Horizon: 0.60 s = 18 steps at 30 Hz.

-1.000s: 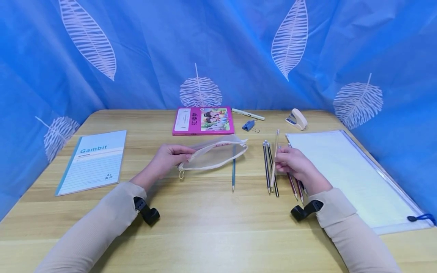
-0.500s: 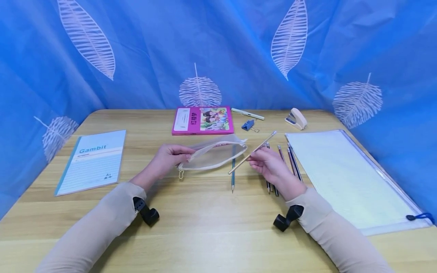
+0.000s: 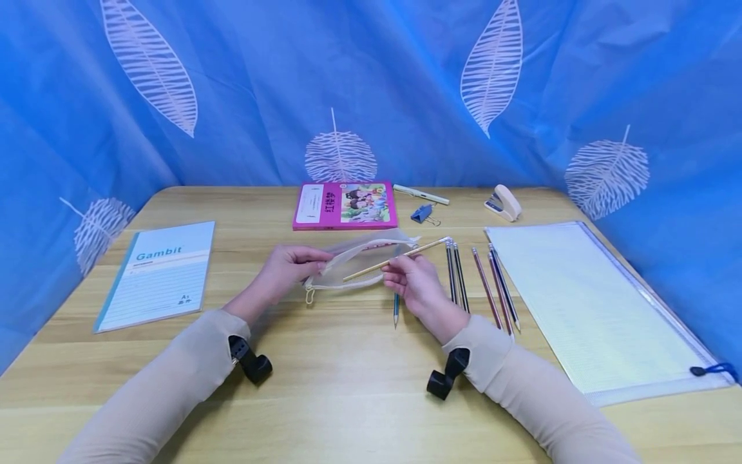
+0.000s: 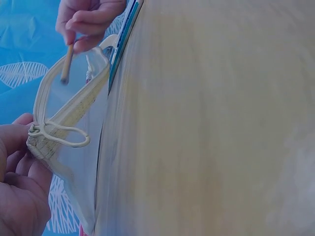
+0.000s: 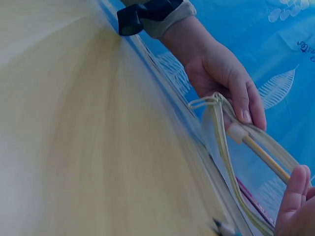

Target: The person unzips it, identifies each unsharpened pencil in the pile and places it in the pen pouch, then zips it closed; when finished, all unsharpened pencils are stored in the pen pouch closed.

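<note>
My left hand (image 3: 310, 265) pinches the zipper end of a clear mesh pencil pouch (image 3: 371, 254), holding its mouth open above the wooden table (image 3: 348, 386). My right hand (image 3: 400, 270) grips a tan pencil (image 3: 406, 254), slanted, with its lower end just inside the pouch mouth. In the left wrist view the pencil (image 4: 66, 64) points into the pouch (image 4: 74, 118), with the right hand (image 4: 86, 22) above it. The right wrist view shows the left hand (image 5: 224, 81) on the pouch rim (image 5: 229, 147) and the pencil (image 5: 266, 156) between the zipper edges.
Several pencils (image 3: 455, 274) lie in a row right of my right hand, and a teal pencil (image 3: 396, 308) lies below the pouch. A pink book (image 3: 346, 205), binder clip (image 3: 423, 212), pen (image 3: 420, 193) and stapler (image 3: 504, 202) sit behind. Notebook (image 3: 156, 274) left, clear folder (image 3: 585, 296) right.
My right hand lifted the tan pencil from the row on the table and carried it left to the pouch mouth. The left hand kept holding the pouch in place.
</note>
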### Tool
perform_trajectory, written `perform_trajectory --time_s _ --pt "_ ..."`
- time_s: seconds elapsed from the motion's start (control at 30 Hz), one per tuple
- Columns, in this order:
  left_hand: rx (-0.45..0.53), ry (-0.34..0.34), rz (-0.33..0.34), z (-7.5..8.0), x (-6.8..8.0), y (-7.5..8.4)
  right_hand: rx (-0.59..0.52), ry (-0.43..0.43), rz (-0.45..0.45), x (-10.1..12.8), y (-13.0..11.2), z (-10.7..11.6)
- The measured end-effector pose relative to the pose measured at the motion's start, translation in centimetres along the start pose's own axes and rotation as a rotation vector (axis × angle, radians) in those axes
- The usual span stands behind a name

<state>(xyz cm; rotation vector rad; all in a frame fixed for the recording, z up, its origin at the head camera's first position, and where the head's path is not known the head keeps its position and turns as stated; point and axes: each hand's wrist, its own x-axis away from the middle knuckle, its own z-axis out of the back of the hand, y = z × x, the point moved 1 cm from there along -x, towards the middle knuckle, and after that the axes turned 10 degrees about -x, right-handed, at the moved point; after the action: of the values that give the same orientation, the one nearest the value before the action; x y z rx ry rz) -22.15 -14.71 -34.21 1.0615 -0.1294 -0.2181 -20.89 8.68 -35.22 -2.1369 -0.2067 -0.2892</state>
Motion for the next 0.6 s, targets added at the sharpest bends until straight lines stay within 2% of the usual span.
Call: perform_trajectory --time_s 0.23,0.6 --pt "-0.001 -0.007 0.026 -0.2 -0.1 0.0 -0.006 0.038 0.044 0.3 1.2 -2.2" --pt "0.019 -0.028 0.018 -0.9 0.0 0.8 -0.017 0.028 -0.041 -0.2 2.9 -3.4"
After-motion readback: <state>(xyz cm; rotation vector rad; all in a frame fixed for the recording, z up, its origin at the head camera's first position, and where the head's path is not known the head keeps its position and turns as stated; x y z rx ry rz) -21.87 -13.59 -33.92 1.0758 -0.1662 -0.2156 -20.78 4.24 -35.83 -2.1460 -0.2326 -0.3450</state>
